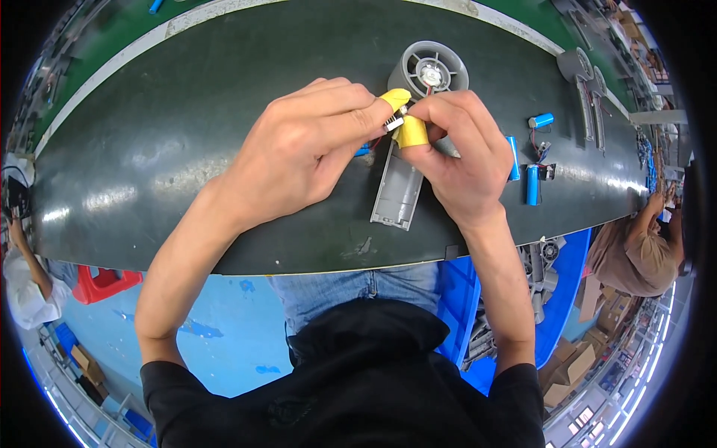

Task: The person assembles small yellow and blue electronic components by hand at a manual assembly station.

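Observation:
Both my hands meet over a grey plastic fan housing, their fingertips close together. My left hand (pixel 306 142) is closed in a pinch on a small white connector (pixel 393 125) with dark parts beside it. Close against it, my right hand (pixel 470 153) pinches at the same small piece, perhaps its wires; the fingers hide the exact grip. Yellow coverings wrap fingertips on both hands. Beyond them stands the housing's round fan end (pixel 401 75), with a thin red wire at its hub. Its open handle (pixel 398 194) points toward me. A blue cylinder (pixel 362 150) shows partly beneath my left fingers.
Blue battery cylinders (pixel 532 185) with wires and small boards lie right on the dark worktop (pixel 187 97). More grey fan housings (pixel 575 66) stand far right. A blue bin (pixel 571 291) of grey parts sits below the edge. People work at both sides; a red stool (pixel 104 284) is left.

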Demonstrator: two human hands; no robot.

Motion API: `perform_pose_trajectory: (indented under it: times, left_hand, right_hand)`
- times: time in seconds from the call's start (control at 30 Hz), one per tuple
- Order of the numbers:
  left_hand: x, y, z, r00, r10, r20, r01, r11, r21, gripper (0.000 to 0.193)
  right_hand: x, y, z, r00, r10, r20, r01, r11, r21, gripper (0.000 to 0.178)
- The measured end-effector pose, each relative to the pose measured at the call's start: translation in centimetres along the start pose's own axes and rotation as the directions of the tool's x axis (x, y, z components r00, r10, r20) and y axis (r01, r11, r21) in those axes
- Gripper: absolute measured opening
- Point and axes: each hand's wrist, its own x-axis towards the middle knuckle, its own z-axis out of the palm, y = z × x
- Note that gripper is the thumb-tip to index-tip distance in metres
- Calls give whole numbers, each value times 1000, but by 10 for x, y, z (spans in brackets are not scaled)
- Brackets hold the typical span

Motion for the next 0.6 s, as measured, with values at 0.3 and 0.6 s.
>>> perform_pose_trajectory:
  times: [0.3, 0.6]
  left_hand:
    - [2, 2, 9, 991, -120, -52, 115, 989, -95, 22]
    - [30, -10, 7, 756, -634, 161, 522, 436, -733, 27]
  right_hand:
    - [4, -1, -7, 995, 98, 16, -97, 993, -68, 31]
    - [18, -25, -21, 600, 775, 201, -794, 545, 270, 42]
